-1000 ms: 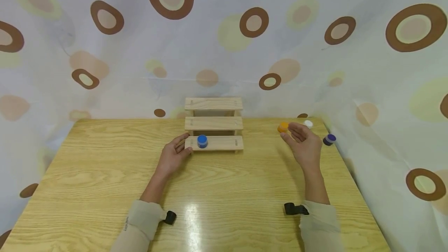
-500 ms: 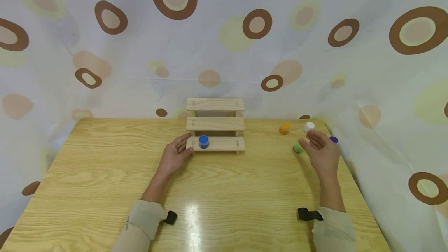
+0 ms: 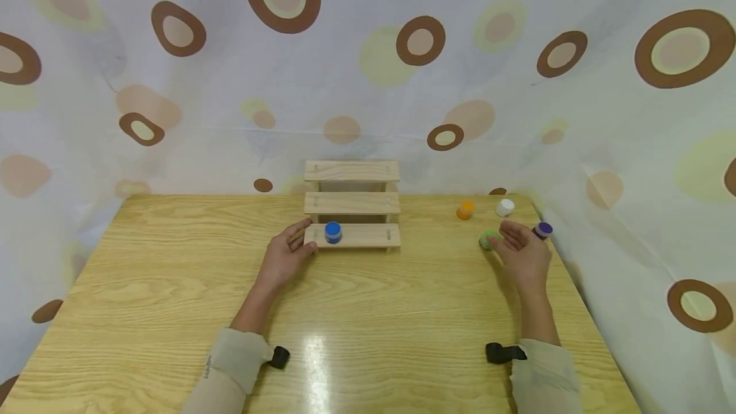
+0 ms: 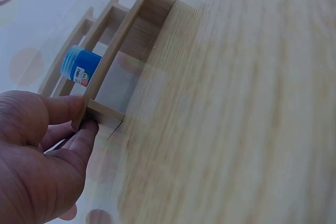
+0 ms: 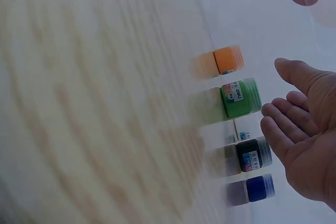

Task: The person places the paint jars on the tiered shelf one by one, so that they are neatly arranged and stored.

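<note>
Beige sleeves [image 3: 232, 363] frontmost; L hand [image 3: 284, 259] pinches wooden rack [image 3: 352, 202] at L end of its lowest step [image 3: 368, 235]; R hand [image 3: 528, 260], fingers loose, holds nothing, nr green jar [image 5: 239, 100] on table [image 3: 402, 312]. Green jar prob. light, stiff, slightly slick; best gripped round its sides. Blue jar [image 3: 333, 232] on lowest step; orange jar [image 3: 465, 211] & white jar [image 3: 505, 209] at back.
</note>
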